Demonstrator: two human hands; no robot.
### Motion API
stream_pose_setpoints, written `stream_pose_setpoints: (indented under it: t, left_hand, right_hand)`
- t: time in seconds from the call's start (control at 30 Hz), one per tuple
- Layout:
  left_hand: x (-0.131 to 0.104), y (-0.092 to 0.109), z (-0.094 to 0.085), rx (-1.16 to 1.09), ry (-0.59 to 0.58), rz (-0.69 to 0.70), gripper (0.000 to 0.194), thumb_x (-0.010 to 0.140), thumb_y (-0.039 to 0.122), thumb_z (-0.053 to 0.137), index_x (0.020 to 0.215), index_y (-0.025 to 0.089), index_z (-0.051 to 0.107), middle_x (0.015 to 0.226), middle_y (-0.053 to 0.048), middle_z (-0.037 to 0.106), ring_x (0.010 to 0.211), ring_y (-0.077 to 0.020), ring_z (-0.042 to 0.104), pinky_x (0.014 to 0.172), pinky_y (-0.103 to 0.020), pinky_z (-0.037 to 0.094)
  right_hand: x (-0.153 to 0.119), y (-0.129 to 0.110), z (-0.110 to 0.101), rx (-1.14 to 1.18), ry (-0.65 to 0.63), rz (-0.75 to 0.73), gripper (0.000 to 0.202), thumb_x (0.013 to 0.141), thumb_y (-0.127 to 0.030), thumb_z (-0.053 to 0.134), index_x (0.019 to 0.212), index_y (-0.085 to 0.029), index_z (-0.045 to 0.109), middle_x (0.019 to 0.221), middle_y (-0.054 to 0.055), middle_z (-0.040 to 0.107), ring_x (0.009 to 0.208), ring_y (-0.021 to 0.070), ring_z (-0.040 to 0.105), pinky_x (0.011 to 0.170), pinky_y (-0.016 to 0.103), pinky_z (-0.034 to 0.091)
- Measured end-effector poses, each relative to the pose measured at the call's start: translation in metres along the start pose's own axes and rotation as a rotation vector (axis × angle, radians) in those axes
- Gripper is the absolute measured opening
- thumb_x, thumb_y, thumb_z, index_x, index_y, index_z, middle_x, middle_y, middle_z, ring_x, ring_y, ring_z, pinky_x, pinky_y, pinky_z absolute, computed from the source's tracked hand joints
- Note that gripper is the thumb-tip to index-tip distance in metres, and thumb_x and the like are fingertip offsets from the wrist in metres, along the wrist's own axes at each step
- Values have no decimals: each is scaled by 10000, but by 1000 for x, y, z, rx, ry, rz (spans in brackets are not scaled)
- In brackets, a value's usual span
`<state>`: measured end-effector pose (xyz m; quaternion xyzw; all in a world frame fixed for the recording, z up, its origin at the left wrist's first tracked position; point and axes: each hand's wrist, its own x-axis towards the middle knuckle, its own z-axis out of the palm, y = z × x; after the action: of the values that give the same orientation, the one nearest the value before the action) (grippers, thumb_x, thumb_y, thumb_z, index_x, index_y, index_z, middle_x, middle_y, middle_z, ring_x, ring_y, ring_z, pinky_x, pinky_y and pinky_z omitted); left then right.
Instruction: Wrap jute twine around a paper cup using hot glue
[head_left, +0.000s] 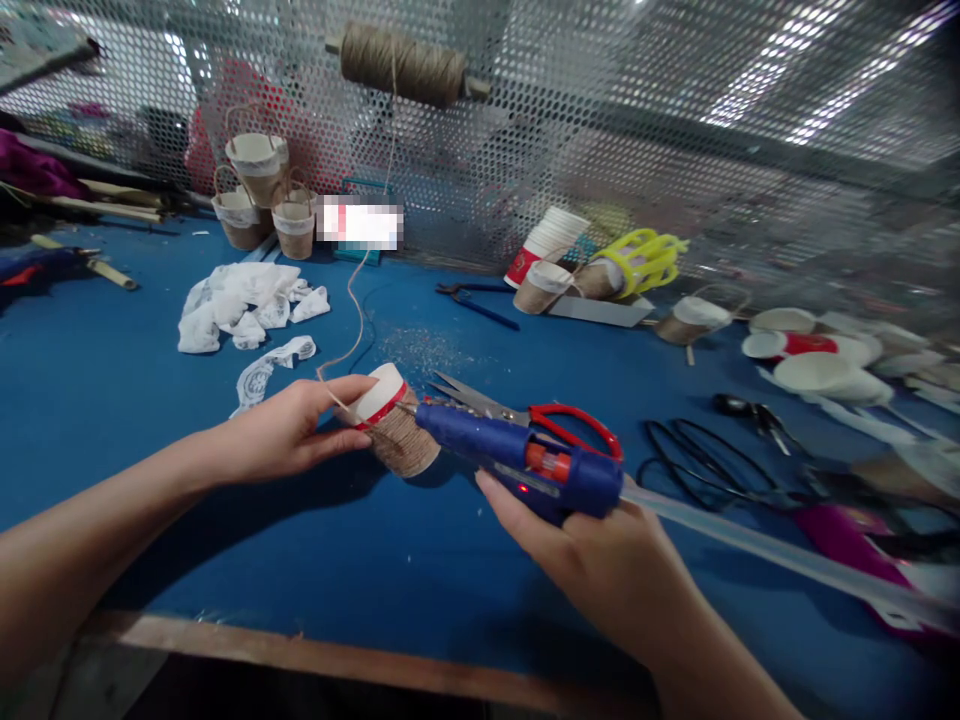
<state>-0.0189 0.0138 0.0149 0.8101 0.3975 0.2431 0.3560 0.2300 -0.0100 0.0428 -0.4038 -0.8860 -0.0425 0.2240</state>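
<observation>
- Currently, the paper cup (405, 440) is tilted over the middle of the table (300, 570); whether it touches the surface, I cannot tell
- The left hand (311, 420) pinches its white-and-red end between thumb and fingers, the string (354, 300) running in there from the roll (401, 65) above
- The right hand (592, 550) is wrapped around the glue gun (480, 440), nozzle at the string-wound side; the trigger is hidden, so I cannot tell if it is squeezed
- The cup looks light and thin-walled, likely to dent under a hard pinch; its coils should add stiffness and grip
- The bare end, though probably slicker, seems the best hold, clear of the nozzle
- The gun looks rigid and heavier, best held by its handle
</observation>
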Motion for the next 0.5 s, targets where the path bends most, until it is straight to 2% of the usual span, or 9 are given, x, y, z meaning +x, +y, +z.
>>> stream_pose_setpoints:
  t: [0.17, 0.27, 0.43, 0.5]
  left_hand:
    - [0, 3, 1, -1, 11, 23, 234, 848, 260, 491, 1040, 144, 561, 1200, -78, 566, 965, -188, 588, 837, -263, 447]
    - [0, 4, 1, 6, 23, 24, 260, 848, 242, 493, 1085, 142, 533, 1131, -67, 602, 954, -176, 591, 827, -251, 448]
    - [1, 4, 1, 30, 18, 36, 152, 845, 220, 490, 917, 134, 591, 1143, -68, 592, 952, -173, 590, 836, -253, 442]
    - [2, 3, 1, 36, 20, 27, 170, 844, 231, 491, 948, 133, 583, 1152, -79, 590, 969, -185, 587, 842, -269, 444]
  right_hand:
    - [3, -9, 1, 140, -44, 61, 182, 799, -177, 449, 718, -209, 608, 553, 13, 579, 469, 130, 538, 443, 230, 419]
    - [0, -9, 4, 228, -91, 59, 156, 802, -177, 447, 756, -209, 593, 586, 4, 586, 485, 122, 537, 450, 224, 425]
    - [0, -12, 7, 306, -112, 124, 154, 798, -159, 431, 721, -204, 556, 618, 7, 581, 527, 119, 543, 494, 231, 437]
    - [0, -12, 6, 278, -111, 125, 164, 799, -173, 431, 721, -207, 571, 609, 13, 586, 517, 126, 541, 485, 238, 435]
